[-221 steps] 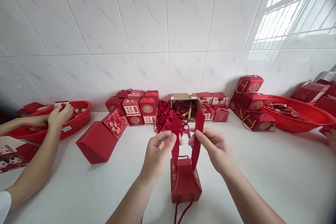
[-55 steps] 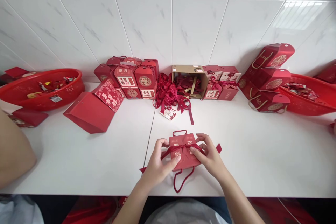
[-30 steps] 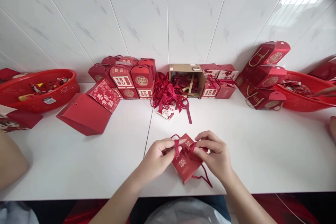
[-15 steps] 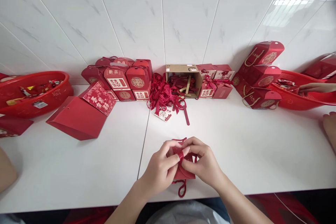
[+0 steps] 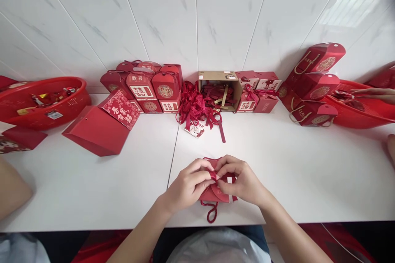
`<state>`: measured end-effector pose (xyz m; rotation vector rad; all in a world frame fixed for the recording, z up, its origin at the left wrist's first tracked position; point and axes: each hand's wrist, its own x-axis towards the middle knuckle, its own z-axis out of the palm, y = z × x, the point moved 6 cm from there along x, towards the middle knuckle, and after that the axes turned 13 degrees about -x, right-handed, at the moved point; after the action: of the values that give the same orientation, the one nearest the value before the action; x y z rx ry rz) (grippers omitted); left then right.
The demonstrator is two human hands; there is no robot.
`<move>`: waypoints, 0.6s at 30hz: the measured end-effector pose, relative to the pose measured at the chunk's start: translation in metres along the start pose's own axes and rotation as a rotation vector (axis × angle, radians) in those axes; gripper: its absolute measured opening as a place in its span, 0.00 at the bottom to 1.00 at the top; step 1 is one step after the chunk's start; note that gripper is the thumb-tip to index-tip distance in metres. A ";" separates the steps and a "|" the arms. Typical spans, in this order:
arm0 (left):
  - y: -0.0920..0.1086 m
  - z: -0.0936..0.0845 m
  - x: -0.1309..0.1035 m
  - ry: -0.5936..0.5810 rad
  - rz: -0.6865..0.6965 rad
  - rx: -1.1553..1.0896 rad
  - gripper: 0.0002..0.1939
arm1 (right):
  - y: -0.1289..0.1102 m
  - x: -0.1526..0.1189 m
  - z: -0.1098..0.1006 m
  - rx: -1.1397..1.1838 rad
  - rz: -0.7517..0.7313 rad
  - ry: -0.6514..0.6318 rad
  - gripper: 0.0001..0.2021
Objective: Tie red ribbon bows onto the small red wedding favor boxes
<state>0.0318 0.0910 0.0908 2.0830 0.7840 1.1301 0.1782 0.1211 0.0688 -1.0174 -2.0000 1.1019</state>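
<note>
A small red box (image 5: pixel 216 194) with a twisted red cord handle (image 5: pixel 211 213) at its near side lies on the white table in front of me. My left hand (image 5: pixel 189 183) pinches a shiny red ribbon (image 5: pixel 213 175) above the box. From the other side my right hand (image 5: pixel 239 178) closes thumb and fingertips on the same ribbon, the two hands' fingertips nearly touching. A ribbon end hangs at the box's right side. Fingers partly hide the knot area and the top of the box.
Stacked red boxes (image 5: pixel 140 86), a ribbon pile (image 5: pixel 194 104) and an open carton (image 5: pixel 217 75) line the wall. Red baskets (image 5: pixel 66 100) stand at both sides. Left of centre lies a larger red box (image 5: pixel 98 131). Another person's hand (image 5: pixel 378 93) reaches into the right basket.
My fingertips have drawn together on the ribbon, and more of the box's front shows. The view has shifted slightly. The other person's hand at right has moved a little.
</note>
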 end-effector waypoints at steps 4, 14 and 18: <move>0.006 0.003 0.000 -0.017 -0.026 0.141 0.10 | -0.007 0.001 0.002 -0.079 -0.037 -0.027 0.09; 0.002 -0.052 -0.017 0.020 -0.166 0.549 0.09 | -0.009 -0.004 -0.021 -0.293 -0.029 -0.074 0.09; -0.011 -0.048 -0.030 -0.005 -0.354 0.146 0.09 | -0.005 -0.008 -0.021 -0.344 -0.032 -0.116 0.10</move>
<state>-0.0257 0.0876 0.0881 1.9577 1.2080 0.8956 0.1977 0.1205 0.0812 -1.1069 -2.3467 0.8320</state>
